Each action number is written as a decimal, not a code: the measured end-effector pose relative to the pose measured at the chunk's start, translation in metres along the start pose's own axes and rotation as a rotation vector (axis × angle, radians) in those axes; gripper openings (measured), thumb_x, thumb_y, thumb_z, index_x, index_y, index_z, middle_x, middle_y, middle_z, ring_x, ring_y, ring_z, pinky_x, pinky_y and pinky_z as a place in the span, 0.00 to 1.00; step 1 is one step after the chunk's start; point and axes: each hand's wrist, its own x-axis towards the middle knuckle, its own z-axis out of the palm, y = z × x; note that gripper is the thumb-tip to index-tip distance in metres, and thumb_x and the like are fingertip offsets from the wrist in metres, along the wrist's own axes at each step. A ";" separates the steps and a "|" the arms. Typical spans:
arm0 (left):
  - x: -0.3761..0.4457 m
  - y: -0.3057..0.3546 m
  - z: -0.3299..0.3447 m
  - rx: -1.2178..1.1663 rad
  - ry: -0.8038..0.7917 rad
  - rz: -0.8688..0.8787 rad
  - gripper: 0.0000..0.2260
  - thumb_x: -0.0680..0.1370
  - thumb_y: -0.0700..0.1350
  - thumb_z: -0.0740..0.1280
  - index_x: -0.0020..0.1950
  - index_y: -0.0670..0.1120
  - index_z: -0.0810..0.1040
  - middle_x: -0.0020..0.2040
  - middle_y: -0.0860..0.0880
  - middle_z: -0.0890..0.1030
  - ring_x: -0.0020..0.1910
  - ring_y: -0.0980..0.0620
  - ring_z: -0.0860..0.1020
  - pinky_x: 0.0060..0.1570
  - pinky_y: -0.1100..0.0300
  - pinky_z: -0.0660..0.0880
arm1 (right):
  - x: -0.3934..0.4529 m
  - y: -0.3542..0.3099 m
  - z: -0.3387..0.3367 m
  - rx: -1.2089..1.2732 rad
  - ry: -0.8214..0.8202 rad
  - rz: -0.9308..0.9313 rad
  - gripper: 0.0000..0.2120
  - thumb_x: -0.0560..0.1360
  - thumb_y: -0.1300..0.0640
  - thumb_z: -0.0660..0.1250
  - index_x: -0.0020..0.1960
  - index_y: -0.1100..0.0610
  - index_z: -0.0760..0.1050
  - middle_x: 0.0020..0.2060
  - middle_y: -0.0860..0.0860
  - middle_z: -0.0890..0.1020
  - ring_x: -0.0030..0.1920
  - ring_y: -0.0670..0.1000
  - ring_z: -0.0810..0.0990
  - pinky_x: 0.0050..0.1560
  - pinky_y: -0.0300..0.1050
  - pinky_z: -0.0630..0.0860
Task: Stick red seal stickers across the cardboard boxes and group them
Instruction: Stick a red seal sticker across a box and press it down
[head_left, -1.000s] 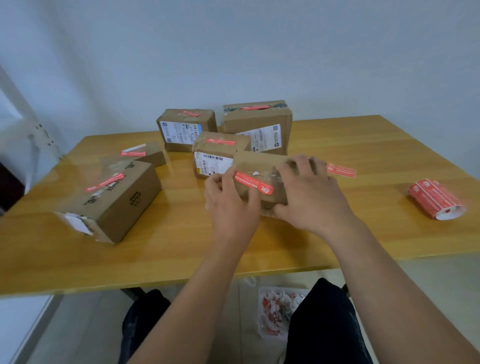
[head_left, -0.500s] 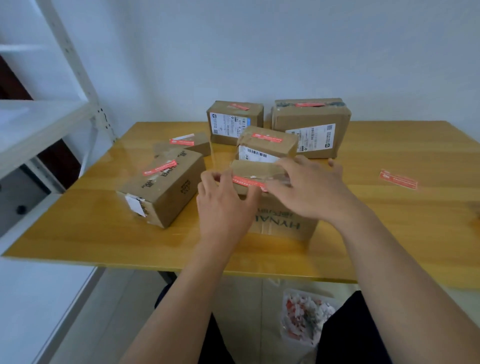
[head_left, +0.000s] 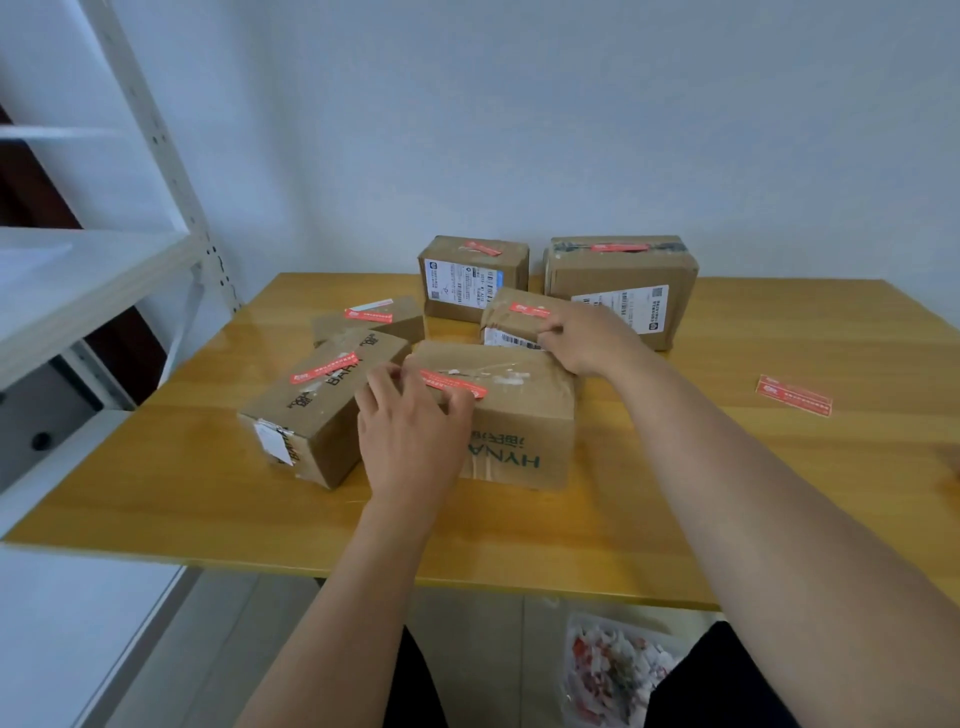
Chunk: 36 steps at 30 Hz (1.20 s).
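A cardboard box printed HYNA (head_left: 519, 421) stands mid-table with a red seal sticker (head_left: 452, 383) across its top seam. My left hand (head_left: 410, 431) holds its near-left corner, fingers curled over the top edge by the sticker. At the box's far-right corner, my right hand (head_left: 587, 338) curls its fingers over the edge, against a small sealed box (head_left: 511, 317) behind. Other sealed boxes stand around: a BAHA box (head_left: 322, 410) touching on the left, a flat box (head_left: 374, 319), and two at the back (head_left: 472, 275) (head_left: 623, 286).
One loose red sticker (head_left: 793, 395) lies on the wooden table (head_left: 779, 493) to the right. A white metal shelf (head_left: 78, 280) stands against the table's left side. Below the near edge, a bag of sticker scraps (head_left: 613, 670) lies on the floor.
The HYNA box has slid left and back, up against the other boxes. My right hand moved from its top to the far-right corner. My view turned left; the sticker roll left the frame.
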 end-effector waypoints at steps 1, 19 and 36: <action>0.001 0.000 0.001 -0.005 0.002 -0.003 0.22 0.79 0.52 0.57 0.70 0.43 0.67 0.65 0.42 0.65 0.63 0.42 0.64 0.64 0.50 0.64 | 0.000 0.002 -0.001 -0.019 0.020 0.017 0.15 0.81 0.51 0.57 0.40 0.53 0.77 0.38 0.50 0.80 0.41 0.54 0.78 0.36 0.44 0.70; 0.016 0.031 0.028 -0.273 -0.056 -0.052 0.31 0.76 0.65 0.64 0.73 0.50 0.66 0.68 0.48 0.64 0.66 0.47 0.62 0.51 0.57 0.66 | -0.045 0.021 -0.019 -0.046 0.338 -0.027 0.25 0.81 0.47 0.54 0.75 0.57 0.62 0.73 0.56 0.66 0.74 0.58 0.60 0.71 0.57 0.60; 0.000 0.012 0.034 -0.524 0.006 -0.006 0.18 0.83 0.46 0.59 0.73 0.48 0.68 0.67 0.46 0.64 0.60 0.57 0.57 0.59 0.59 0.63 | -0.058 0.001 -0.013 0.262 -0.085 -0.287 0.12 0.74 0.51 0.72 0.58 0.48 0.81 0.49 0.47 0.75 0.47 0.45 0.73 0.45 0.38 0.68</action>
